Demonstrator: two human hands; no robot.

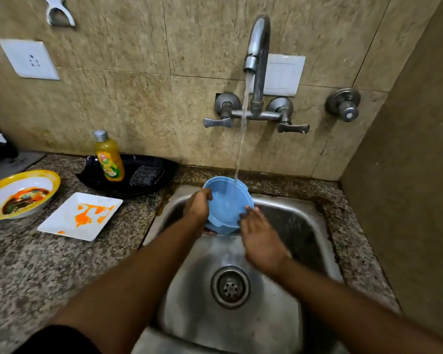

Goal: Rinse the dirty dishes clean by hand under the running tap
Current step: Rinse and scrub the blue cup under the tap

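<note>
Two hands work at centre frame over the sink (pixel 315 226): left hand (pixel 198 206) grips the blue plastic bowl's (pixel 224 200) rim under the tap (pixel 257 47) stream, right hand (pixel 260 238) lies flat-fingered against its edge; light, stiff, likely slippery wet, best held by the rim

Home kitchen, washing-up corner.
Steel sink (pixel 243 328) sunk in a speckled granite counter (pixel 36 272); wall tap (pixel 257 60) running over it, beige tiled wall (pixel 138 103) with a socket (pixel 29 59); yellow dish-soap bottle (pixel 109 157) and scrubber (pixel 145 175) in a black tray (pixel 164 167); sauce-smeared bowl (pixel 19 194) and square plate (pixel 81 215) beside.
</note>
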